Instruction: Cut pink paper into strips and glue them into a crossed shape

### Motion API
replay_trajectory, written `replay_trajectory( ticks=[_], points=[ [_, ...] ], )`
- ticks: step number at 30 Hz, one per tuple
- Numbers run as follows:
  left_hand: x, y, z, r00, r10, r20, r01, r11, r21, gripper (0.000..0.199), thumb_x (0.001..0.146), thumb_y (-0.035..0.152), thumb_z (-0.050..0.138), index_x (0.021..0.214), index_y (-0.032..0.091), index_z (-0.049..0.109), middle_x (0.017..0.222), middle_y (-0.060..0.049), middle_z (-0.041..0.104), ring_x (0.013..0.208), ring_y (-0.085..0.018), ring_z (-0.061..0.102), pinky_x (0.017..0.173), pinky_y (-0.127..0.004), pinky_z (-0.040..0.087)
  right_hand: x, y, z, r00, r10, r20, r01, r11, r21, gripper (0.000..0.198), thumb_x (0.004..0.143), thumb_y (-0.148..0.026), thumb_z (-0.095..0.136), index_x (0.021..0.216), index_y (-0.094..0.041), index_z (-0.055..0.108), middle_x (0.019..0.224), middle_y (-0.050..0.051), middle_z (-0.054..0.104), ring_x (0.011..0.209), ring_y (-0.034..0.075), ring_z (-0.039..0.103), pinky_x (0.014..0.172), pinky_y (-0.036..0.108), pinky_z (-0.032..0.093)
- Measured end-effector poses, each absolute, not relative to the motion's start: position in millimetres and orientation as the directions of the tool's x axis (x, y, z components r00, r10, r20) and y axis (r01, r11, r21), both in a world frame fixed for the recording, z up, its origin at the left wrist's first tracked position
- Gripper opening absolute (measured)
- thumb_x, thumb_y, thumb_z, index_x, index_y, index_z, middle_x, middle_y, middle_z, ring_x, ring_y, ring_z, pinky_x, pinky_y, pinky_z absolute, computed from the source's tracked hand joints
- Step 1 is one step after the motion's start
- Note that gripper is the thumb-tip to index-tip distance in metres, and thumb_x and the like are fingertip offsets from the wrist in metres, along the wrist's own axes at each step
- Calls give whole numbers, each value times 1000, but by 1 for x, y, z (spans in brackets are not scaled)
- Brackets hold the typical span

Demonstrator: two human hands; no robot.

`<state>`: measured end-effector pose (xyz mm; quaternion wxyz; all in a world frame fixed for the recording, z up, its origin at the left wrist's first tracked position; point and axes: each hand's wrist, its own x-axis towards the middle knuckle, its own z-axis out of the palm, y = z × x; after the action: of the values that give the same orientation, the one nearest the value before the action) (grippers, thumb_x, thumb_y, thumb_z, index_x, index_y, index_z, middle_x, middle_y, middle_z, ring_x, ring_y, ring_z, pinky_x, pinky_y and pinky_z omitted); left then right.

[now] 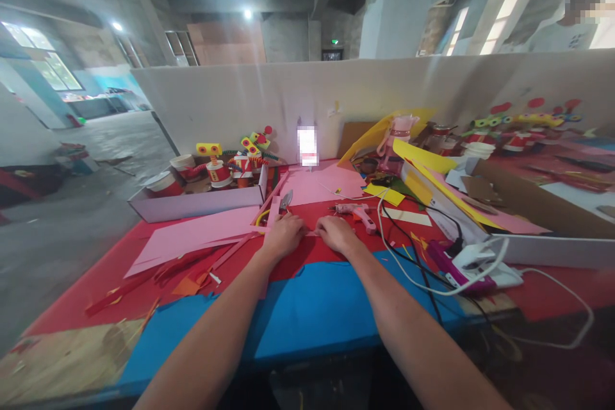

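Note:
My left hand (287, 234) and my right hand (336, 233) are close together over the red sheet, fingers curled down. A narrow pink paper strip (312, 234) spans the small gap between them, its ends pinched under the fingers. Just beyond my left hand lie scissors (287, 198), partly hidden, beside more pink strips (273, 208). A pink hot glue gun (356, 213) rests to the right of my right hand. Behind it lies a large pink sheet (319, 183); another pink sheet (189, 235) is at the left.
A white box (202, 202) at the left holds cups and paper figures (218, 173). At the right stand a box with paper (552, 250) and a purple power strip (446, 266) with trailing cables. Blue sheeting (312, 307) covers the front edge. A person (567, 32) is beyond the partition.

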<state>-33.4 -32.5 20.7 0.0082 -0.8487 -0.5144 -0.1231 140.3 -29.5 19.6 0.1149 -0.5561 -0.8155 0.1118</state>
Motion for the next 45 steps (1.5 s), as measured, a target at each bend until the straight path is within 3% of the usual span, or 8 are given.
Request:
replay_trajectory(
  ticks=[8, 20, 26, 32, 37, 41, 45],
  points=[
    [-30, -31, 19, 411, 895, 176, 895, -432, 107, 14, 87, 18, 53, 83, 18, 67, 90, -9, 70, 94, -25, 59, 82, -37, 36, 137, -28, 18, -335, 942, 19, 904, 327, -276, 19, 95, -30, 54, 102, -20, 68, 105, 9, 73, 103, 23, 66, 82, 31, 42],
    [-31, -31, 15, 423, 884, 199, 885, -450, 120, 12, 86, 15, 54, 85, 19, 65, 91, -6, 70, 93, -24, 58, 80, -36, 36, 138, -25, 11, -334, 942, 44, 891, 330, -312, 12, 92, -27, 57, 99, -20, 65, 102, 7, 72, 98, 21, 65, 76, 29, 38],
    [-27, -36, 15, 573, 767, 289, 812, -580, -68, 19, 91, 15, 51, 87, 20, 69, 87, -8, 64, 90, -24, 53, 79, -38, 35, 139, -29, 14, -319, 946, 55, 876, 316, -365, 15, 90, -16, 52, 99, -21, 63, 100, 5, 71, 93, 19, 63, 70, 28, 34],
    [-30, -48, 9, 729, 656, 197, 684, -685, -250, 19, 93, 16, 50, 91, 12, 69, 84, -10, 60, 84, -23, 51, 74, -36, 36, 137, -29, 11, -311, 949, 54, 875, 308, -374, 9, 91, -24, 57, 98, -20, 61, 97, 4, 70, 92, 18, 62, 71, 27, 34],
    [-33, -58, 6, 719, 675, 165, 684, -645, -341, 20, 93, 13, 48, 90, 10, 68, 84, -11, 61, 83, -23, 52, 75, -37, 37, 137, -29, 8, -317, 946, 63, 881, 318, -351, 9, 93, -22, 55, 100, -20, 60, 100, 5, 70, 98, 18, 61, 76, 28, 34],
    [-45, -60, 15, 681, 711, 178, 723, -613, -319, 19, 91, 14, 51, 88, 13, 69, 85, -10, 64, 87, -24, 53, 84, -39, 37, 139, -30, 8, -339, 939, 67, 879, 341, -334, 11, 93, -19, 51, 99, -21, 60, 101, 5, 69, 98, 18, 60, 76, 28, 33],
    [-55, -56, 27, 634, 716, 292, 773, -603, -198, 27, 90, 14, 49, 105, 23, 69, 104, -9, 66, 103, -25, 52, 94, -43, 33, 139, -30, 8, -352, 932, 85, 883, 361, -300, 15, 93, -16, 49, 101, -22, 60, 104, 6, 66, 100, 19, 59, 79, 29, 34]
  ],
)
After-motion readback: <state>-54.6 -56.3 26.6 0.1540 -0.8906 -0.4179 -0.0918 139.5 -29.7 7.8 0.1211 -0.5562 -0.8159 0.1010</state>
